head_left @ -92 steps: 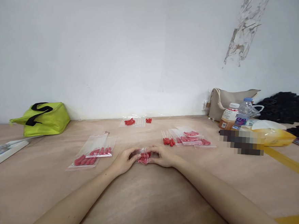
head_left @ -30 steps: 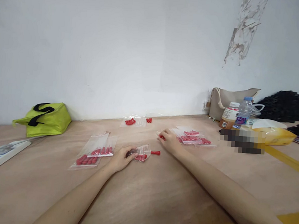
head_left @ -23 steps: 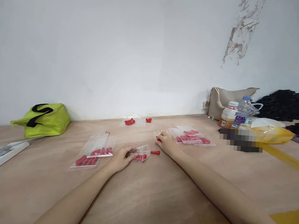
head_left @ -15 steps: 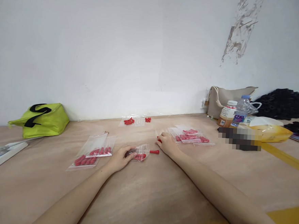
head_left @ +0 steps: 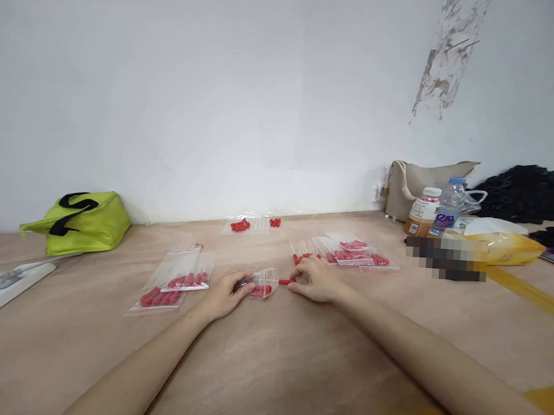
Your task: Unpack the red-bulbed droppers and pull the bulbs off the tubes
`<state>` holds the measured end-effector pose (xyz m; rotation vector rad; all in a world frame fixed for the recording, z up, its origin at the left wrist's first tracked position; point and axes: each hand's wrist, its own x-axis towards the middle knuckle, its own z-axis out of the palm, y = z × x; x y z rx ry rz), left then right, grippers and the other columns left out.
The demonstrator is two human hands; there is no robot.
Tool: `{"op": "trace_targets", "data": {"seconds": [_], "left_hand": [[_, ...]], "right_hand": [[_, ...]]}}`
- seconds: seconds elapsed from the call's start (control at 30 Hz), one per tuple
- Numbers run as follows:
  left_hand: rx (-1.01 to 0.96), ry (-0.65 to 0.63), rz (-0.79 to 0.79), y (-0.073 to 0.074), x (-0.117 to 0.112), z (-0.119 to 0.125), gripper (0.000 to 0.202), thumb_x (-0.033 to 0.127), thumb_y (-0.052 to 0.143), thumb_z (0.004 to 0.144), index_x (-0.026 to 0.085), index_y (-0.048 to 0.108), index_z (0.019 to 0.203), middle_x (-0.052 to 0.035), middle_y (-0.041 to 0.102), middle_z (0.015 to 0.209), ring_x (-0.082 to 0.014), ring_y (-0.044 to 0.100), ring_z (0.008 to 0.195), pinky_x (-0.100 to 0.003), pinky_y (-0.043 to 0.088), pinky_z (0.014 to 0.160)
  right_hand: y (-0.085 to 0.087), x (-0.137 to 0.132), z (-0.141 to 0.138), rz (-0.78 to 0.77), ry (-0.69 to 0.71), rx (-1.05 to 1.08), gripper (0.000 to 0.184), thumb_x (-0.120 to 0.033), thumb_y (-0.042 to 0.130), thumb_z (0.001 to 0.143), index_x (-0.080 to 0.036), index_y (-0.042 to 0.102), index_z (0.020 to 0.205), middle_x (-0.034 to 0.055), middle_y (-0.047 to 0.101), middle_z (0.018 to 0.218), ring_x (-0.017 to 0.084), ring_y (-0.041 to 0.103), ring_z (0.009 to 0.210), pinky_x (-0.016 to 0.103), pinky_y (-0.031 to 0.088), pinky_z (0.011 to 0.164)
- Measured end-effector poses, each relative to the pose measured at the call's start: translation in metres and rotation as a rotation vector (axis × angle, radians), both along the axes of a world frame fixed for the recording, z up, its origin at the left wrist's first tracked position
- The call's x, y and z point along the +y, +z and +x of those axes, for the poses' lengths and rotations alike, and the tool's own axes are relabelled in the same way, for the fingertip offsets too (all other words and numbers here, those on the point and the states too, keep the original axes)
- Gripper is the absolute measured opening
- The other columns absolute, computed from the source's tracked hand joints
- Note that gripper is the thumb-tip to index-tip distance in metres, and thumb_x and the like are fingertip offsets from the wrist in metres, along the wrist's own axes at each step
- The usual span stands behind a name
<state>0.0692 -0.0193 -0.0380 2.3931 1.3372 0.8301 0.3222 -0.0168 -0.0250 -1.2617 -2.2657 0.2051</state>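
My left hand (head_left: 227, 292) is closed on a small clear zip bag (head_left: 268, 276) lying on the table, with red bulbs inside it. A red-bulbed dropper (head_left: 284, 282) lies at the bag's right edge. Thumb and fingers of my right hand (head_left: 317, 278) pinch its bulb end; whether its tube is inside the bag I cannot tell. Just beyond the right hand lie several loose droppers (head_left: 299, 257) with thin pale tubes, partly hidden by the fingers. Filled zip bags (head_left: 176, 289) lie left of my left hand, and more filled bags (head_left: 355, 254) lie right of the loose droppers.
By the wall are red pieces (head_left: 240, 225) on clear plastic. A lime-green bag (head_left: 88, 226) and a white power strip (head_left: 10, 287) are at left. At right stand a beige bag (head_left: 398, 197), two bottles (head_left: 423, 211) and a yellow tissue pack (head_left: 516, 246).
My right hand has moved from the loose droppers toward me and now grips the bulb of the dropper at the bag. The left hand stays on the bag.
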Motion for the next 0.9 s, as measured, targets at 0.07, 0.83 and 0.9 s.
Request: {"op": "trace_targets", "data": {"seconds": [0.07,0.83,0.9], "left_hand": [[0.010,-0.005,0.005,0.001,-0.002,0.001,0.033,0.041,0.045,0.082,0.019,0.058,0.103,-0.0041,0.063,0.100,-0.0182,0.058,0.089,-0.030,0.045,0.078],[0.065,-0.119,0.027,0.001,-0.005,0.003,0.039,0.041,0.044,0.083,0.022,0.050,0.117,-0.0060,0.056,0.115,-0.0209,0.051,0.106,-0.036,0.039,0.091],[0.066,-0.121,0.027,0.001,-0.005,0.003,0.039,0.041,0.044,0.083,0.022,0.050,0.117,-0.0056,0.057,0.115,-0.0206,0.051,0.106,-0.036,0.039,0.092]], "right_hand": [[-0.003,-0.003,-0.001,-0.023,0.004,0.042,0.015,-0.035,0.062,0.069,-0.022,0.067,0.075,0.0029,0.064,0.079,0.018,0.054,0.083,0.031,0.035,0.075],[-0.009,-0.002,-0.048,-0.334,0.247,0.237,0.028,-0.037,0.070,0.055,-0.019,0.065,0.077,-0.0066,0.055,0.060,0.007,0.047,0.056,0.018,0.032,0.051],[-0.009,-0.005,-0.050,-0.330,0.237,0.237,0.027,-0.035,0.069,0.056,-0.019,0.065,0.077,-0.0064,0.056,0.060,0.007,0.047,0.055,0.018,0.032,0.050]]}}
